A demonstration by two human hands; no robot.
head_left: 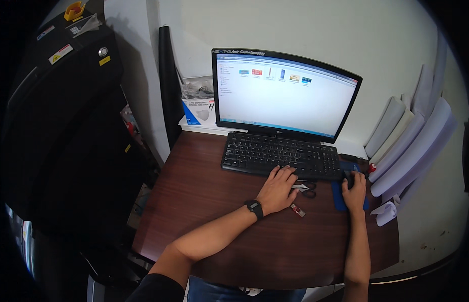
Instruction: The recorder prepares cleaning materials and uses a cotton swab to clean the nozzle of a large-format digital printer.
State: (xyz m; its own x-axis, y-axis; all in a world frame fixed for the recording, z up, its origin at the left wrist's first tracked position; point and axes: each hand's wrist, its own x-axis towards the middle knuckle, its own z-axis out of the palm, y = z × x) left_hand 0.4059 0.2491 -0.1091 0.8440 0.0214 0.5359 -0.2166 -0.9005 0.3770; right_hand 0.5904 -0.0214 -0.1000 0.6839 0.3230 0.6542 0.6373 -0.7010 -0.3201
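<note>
My left hand (276, 192) rests palm down on the desk, its fingers stretched out onto the front edge of a black keyboard (275, 150). A black watch is on that wrist. Scissors (309, 189) with dark handles lie just right of this hand, their blades partly hidden. Close below them is a small red and silver USB stick (297, 210). My right hand (354, 190) is curled over a black computer mouse (349, 178) on a blue mouse pad (338, 197). Behind the keyboard, a monitor (287, 100) displays a window with several small picture icons.
The brown wooden desk (204, 221) has its near edge at my lap. Rolled paper sheets (413, 146) lean on the wall at right. A printed box (199, 111) and a tall black roll (169, 85) stand left of the monitor. A large black machine (58, 110) fills the left side.
</note>
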